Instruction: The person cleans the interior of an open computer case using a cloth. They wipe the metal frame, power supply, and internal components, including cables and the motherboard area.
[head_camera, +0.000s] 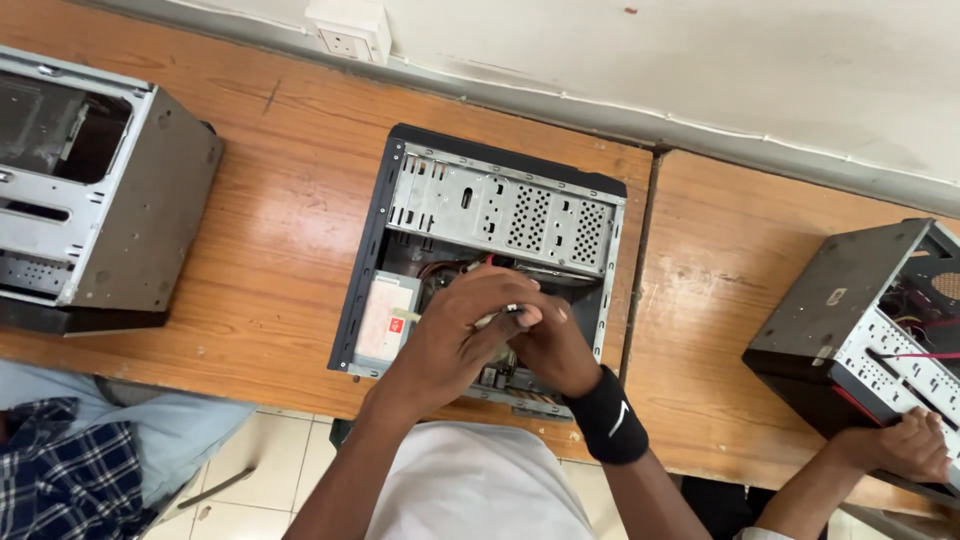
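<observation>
An open desktop computer case (500, 205) lies on its side on the wooden table (280, 220), its perforated metal panel facing up. Both of my hands are down inside it. My left hand (455, 335) curls over a small light-coloured part near the case's middle. My right hand (550, 345), with a black wristband (607, 417), presses against the left one, fingers pinched on the same small part. What the part is cannot be told. A grey power supply (383, 318) sits in the case just left of my hands, and coloured wires (450, 268) show above them.
A second open case (95, 195) stands at the table's left end. At the right another person's hand (905, 445) rests on a third black case (870, 320). A person in a plaid shirt (70, 470) sits lower left. A wall socket (350, 32) is behind.
</observation>
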